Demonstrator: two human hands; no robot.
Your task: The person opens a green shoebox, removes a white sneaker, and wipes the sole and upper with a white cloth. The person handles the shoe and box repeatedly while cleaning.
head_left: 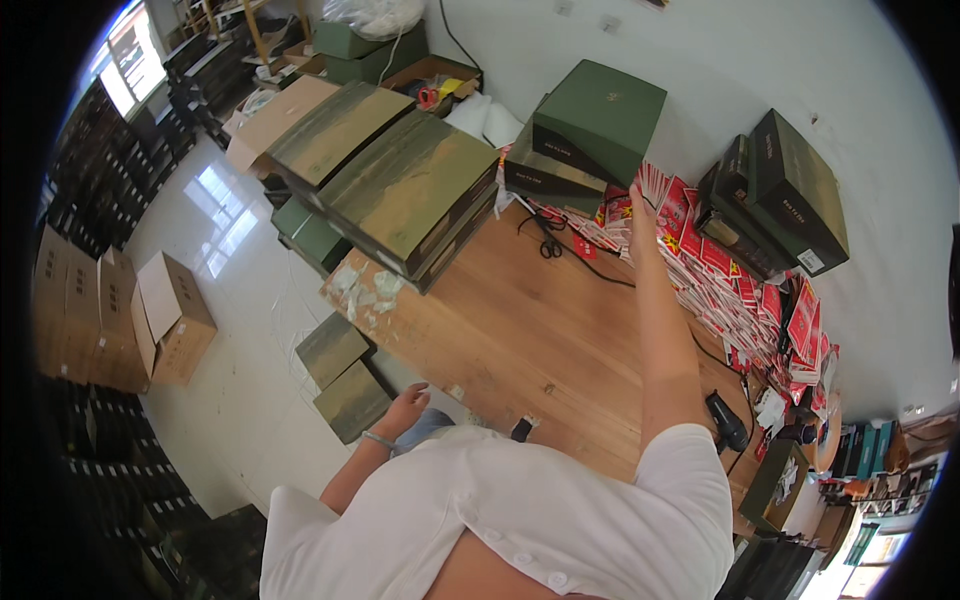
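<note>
Your right hand, upper centre, at green box corner; grip unclear. Your left hand, lower centre-left, near wooden table; can't tell if closed.

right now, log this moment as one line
left hand: off the table; right hand: at lower corner of upper green box; scissors: on table; hair dryer: on table

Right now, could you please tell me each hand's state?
Left hand: loosely curled; contents unclear.
Right hand: at the green box; grip cannot be told.
</note>
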